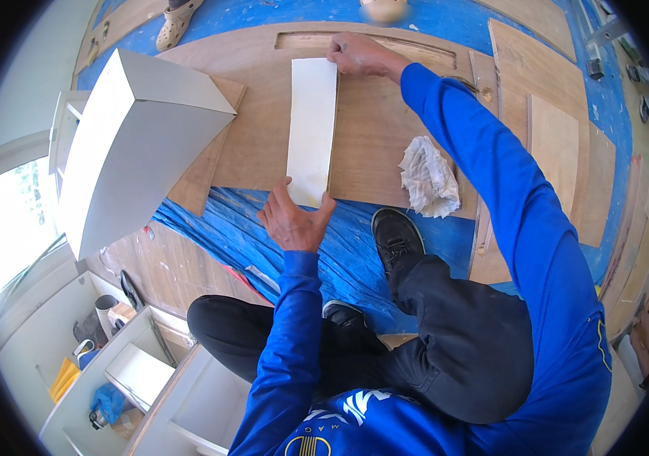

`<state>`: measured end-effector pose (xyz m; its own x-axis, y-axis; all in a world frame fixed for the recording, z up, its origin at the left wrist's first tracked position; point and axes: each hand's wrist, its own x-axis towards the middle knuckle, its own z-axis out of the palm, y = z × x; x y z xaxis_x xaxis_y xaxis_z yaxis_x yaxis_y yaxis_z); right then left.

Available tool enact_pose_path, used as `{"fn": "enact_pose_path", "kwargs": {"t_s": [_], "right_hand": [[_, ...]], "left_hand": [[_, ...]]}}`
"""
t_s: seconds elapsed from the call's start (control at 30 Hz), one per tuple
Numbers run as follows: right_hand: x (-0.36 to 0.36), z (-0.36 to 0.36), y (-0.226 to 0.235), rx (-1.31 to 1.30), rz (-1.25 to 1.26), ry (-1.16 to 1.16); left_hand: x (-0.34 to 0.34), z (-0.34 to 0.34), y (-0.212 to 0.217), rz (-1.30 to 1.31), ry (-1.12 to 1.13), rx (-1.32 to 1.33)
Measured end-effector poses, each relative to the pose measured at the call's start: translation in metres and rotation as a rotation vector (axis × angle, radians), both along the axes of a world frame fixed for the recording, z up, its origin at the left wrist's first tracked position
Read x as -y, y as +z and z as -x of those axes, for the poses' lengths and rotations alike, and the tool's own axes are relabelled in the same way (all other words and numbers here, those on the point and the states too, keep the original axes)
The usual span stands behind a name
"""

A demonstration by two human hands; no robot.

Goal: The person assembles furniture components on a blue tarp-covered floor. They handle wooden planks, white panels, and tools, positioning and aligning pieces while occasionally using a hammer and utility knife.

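Note:
A narrow white panel [314, 129] lies lengthwise away from me across a large brown wooden board [377, 144]. My left hand [294, 222] grips its near end, thumb at the right edge and fingers at the left. With the arm stretched far forward, my right hand [360, 55] is closed on the panel's far right corner; its fingertips are partly hidden. A crumpled white cloth [429, 178] rests on the board to the right of the panel. Beyond my right hand, a long recess [294, 39] is cut into the board.
A white box-like cabinet piece [165, 133] stands at the left. Blue sheeting [225, 228] covers the floor, with wooden boards [560, 152] at the right. White drawers [134, 357] holding odds and ends sit at lower left. Another person's clog [178, 24] shows at the far edge.

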<state>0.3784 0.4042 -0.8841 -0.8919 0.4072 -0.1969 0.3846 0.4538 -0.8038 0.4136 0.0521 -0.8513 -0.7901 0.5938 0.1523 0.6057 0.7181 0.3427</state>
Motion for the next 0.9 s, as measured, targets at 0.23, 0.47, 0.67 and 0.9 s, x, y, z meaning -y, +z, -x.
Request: {"fn": "enact_pose_path", "kwargs": {"t_s": [0.23, 0.47, 0.67, 0.9], "right_hand": [[-0.001, 0.007, -0.011, 0.0, -0.004, -0.005], [-0.002, 0.007, -0.002, 0.107, 0.045, 0.038], [-0.004, 0.006, -0.007, 0.023, 0.067, 0.048], [0.002, 0.01, 0.0, 0.023, 0.159, -0.017]], "left_hand": [[0.0, 0.003, 0.004, -0.011, 0.016, 0.069], [0.001, 0.004, 0.009, 0.018, 0.021, 0.093], [0.001, 0.006, 0.012, 0.012, 0.044, 0.122], [0.0, 0.027, 0.029, 0.0, 0.056, 0.346]]}}
